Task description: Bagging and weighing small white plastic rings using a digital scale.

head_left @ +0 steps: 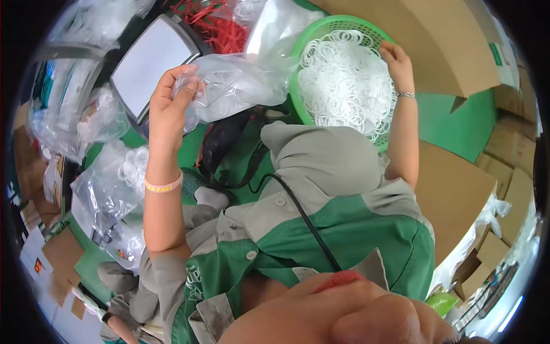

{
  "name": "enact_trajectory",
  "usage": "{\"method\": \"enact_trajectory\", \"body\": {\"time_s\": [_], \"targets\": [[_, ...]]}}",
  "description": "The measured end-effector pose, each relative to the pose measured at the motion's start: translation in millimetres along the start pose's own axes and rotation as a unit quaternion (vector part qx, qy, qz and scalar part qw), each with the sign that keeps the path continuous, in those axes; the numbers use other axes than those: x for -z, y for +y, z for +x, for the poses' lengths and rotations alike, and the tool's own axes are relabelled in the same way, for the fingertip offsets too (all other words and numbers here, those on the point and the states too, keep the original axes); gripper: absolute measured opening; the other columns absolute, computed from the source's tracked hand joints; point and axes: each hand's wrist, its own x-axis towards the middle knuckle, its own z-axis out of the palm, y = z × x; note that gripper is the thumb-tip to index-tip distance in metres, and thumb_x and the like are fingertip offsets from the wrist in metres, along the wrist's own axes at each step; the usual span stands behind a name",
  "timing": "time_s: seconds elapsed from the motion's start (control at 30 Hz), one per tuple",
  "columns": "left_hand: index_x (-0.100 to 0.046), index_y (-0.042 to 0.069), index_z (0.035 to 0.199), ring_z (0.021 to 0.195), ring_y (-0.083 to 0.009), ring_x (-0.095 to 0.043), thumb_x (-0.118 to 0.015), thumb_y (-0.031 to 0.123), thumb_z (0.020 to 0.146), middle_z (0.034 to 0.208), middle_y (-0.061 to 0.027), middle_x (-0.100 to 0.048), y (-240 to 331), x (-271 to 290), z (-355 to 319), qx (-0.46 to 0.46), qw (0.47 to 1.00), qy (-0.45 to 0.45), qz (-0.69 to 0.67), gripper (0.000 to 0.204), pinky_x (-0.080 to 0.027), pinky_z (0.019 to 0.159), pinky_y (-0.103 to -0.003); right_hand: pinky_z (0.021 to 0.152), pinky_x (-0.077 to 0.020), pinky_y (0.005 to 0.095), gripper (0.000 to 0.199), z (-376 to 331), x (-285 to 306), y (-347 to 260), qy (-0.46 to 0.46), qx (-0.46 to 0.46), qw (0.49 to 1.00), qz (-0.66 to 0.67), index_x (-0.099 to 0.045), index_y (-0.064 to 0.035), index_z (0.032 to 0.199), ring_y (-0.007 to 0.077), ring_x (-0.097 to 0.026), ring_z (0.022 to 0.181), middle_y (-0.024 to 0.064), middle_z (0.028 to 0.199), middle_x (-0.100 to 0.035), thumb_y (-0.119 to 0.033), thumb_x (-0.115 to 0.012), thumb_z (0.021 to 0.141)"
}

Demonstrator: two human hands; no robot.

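Observation:
My left hand [179, 94] is closed on the edge of a clear plastic bag [240, 83], thumb and fingers pinched together. Crumpled and slack, the bag stretches right towards a green mesh basket [295, 86]. Loose white rings [344, 80] are heaped in that basket, just beyond my knee. At the basket's far right rim is my right hand [397, 60], its fingers curled and bent inward. Whether they grip the rim or a ring cannot be made out. Left of the bag lies a flat, grey-framed scale with a pale square top [153, 66].
Red strips [220, 28] lie at the back. A dark bag with straps [226, 137] sits below the plastic bag. More clear bags [112, 189], one with white rings, are at left. A large cardboard box [412, 43] stands behind the basket. Another person's arm [120, 327] shows lower left.

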Motion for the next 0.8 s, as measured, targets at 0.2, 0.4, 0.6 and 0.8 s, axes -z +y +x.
{"method": "enact_trajectory", "body": {"time_s": [0.2, 0.4, 0.6, 0.8], "targets": [[-0.054, -0.002, 0.102, 0.074, -0.0106, -0.054, -0.05, -0.001, 0.081, 0.087, -0.0053, -0.057, 30.6, -37.9, 1.0, -0.016, 0.984, -0.139, 0.107, 0.022, -0.044, 0.068, -0.022, 0.09, -0.0403, 0.0334, 0.064, -45.8, 19.2, 216.6, 0.023, -0.29, 0.935, -0.201, -0.051, 0.0049, 0.115, 0.0312, -0.051, 0.109, 0.0235, 0.119, -0.051, -0.03, -0.07, 0.064], [-0.052, -0.003, 0.099, 0.069, -0.0123, -0.055, -0.05, 0.004, 0.083, 0.081, -0.0069, -0.056, 49.5, -13.6, 0.6, -0.061, 0.978, -0.155, -0.123, 0.018, -0.046, 0.064, -0.024, 0.093, -0.0376, 0.0347, 0.089, -60.5, 6.8, 244.1, 0.002, -0.204, 0.975, -0.087, -0.029, 0.0025, 0.13, 0.031, -0.046, 0.113, 0.0217, 0.126, -0.043, -0.018, -0.075, 0.056], [-0.05, 0.001, 0.111, 0.075, -0.0079, -0.05, -0.049, -0.002, 0.081, 0.1, -0.0065, -0.053, 0.4, 35.7, -2.1, -0.001, 0.971, -0.046, 0.235, 0.03, -0.042, 0.068, -0.023, 0.091, -0.0383, 0.0365, 0.096, -53.5, -0.2, 165.6, -0.054, -0.381, 0.921, 0.061, -0.021, 0.0014, 0.134, 0.0285, -0.047, 0.11, 0.0208, 0.125, -0.041, -0.025, -0.077, 0.061], [-0.052, 0.0, 0.081, 0.081, -0.0146, -0.055, -0.048, -0.01, 0.074, 0.119, -0.0176, -0.049, 5.8, 17.6, -15.0, -0.228, 0.899, -0.053, 0.369, 0.013, -0.043, 0.066, -0.024, 0.088, -0.0417, 0.0328, 0.087, -63.3, -10.6, 145.6, -0.129, -0.303, 0.942, 0.064, -0.042, 0.0088, 0.121, 0.0255, -0.053, 0.105, 0.021, 0.113, -0.054, -0.043, -0.076, 0.059]]}}
